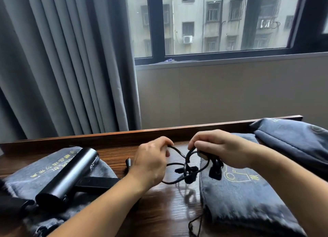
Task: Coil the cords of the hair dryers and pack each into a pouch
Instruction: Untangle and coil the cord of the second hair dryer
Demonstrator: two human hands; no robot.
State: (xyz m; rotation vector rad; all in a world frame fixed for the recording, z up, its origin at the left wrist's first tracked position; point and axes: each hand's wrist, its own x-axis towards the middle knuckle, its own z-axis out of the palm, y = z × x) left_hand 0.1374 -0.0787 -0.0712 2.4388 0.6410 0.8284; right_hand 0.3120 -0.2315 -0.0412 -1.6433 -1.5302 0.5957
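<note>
Coiling in progress; this dryer is not packed yet. Left hand (pixel 152 158) pinches the cord (pixel 179 152) with thumb and fingertips. Right hand (pixel 218 148) has its fingers curled round a few loose loops of the same cord, with what looks like the plug dangling just below it. Cord runs slack between the two hands and droops onto the tabletop (pixel 159 212) under them, so only part is gathered. Hair dryer (pixel 67 174) lies well to the left of the left hand, on top of a flat grey pouch (pixel 23 178), not inside it. Second pouch (pixel 245 197) lies flat just under and right of the right hand and looks empty. Third pouch (pixel 292 139), beyond the right hand, bulges; probably one dryer is already packed, can't confirm. Left to do, judging by this: finish the loops, then put dryer and cord in a pouch.
</note>
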